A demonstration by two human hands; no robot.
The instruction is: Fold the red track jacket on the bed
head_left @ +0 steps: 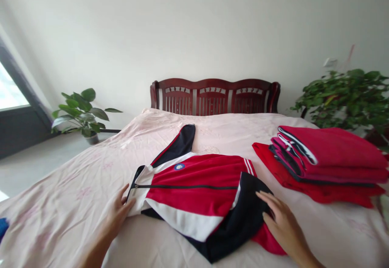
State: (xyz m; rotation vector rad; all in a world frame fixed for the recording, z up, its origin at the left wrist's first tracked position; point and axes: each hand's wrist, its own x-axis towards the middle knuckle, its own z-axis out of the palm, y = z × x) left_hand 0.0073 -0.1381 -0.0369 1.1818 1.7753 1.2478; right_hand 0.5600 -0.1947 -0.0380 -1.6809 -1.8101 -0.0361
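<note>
Only one view, from the head camera, is given. No writing can be read on the red, white and dark jacket [197, 191]; a small round blue badge [179, 166] is seen on its chest, but whatever it bears is too small to make out. The jacket is laid flat, partly folded, in the middle of the pink sheet [75, 179], in front of the wooden headboard [214, 96]. The left hand [119, 210] is laid with fingers spread open at the jacket's collar end, the fingertips touching the white fabric. The right hand [281, 221] is pressed flat, fingers extended, on the dark folded sleeve at the jacket's other end. Nothing is gripped by either hand. Both forearms are cut off by the lower edge. To the right of the jacket a stack of folded red garments [325, 164] is seen, its far end blurred. A blue scrap [2, 227] is cut off at the left edge and cannot be identified.
</note>
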